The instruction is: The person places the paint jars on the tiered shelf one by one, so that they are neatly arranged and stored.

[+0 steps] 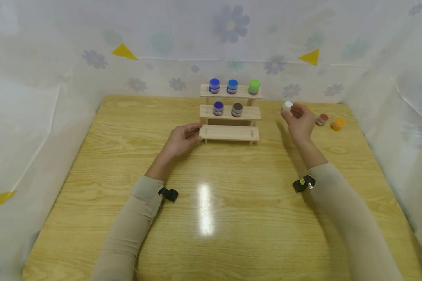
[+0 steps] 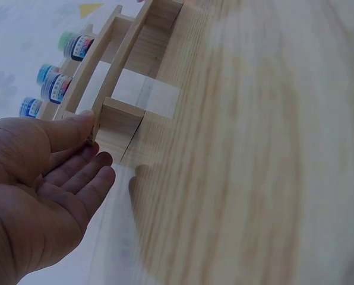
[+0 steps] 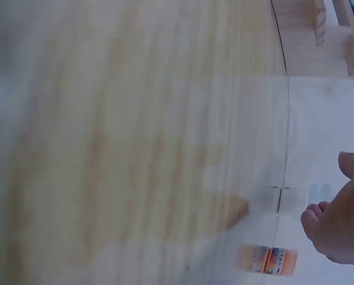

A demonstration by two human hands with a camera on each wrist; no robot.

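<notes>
In the head view, a three-step wooden display rack [image 1: 228, 133] stands near the back of the table. My left hand [image 1: 183, 139] pinches the left end of its lowest step, thumb at the front edge; the left wrist view shows this hand [image 2: 52, 172] with its lower fingers loosely bent. On the right, my right hand [image 1: 300, 121] holds a small paint jar with a white lid [image 1: 287, 105] between thumb and fingers, above the table. The right wrist view shows only part of this hand [image 3: 343, 219]; the jar is out of that view.
Blue [image 1: 214, 86], lighter blue [image 1: 232, 86] and green [image 1: 254, 87] jars stand on the top step; purple [image 1: 218, 108] and brown [image 1: 237, 109] ones on the middle step. Right of my right hand are a reddish-brown jar [image 1: 322, 119], an orange jar [image 1: 338, 124] and another orange one [image 1: 310, 110], partly hidden.
</notes>
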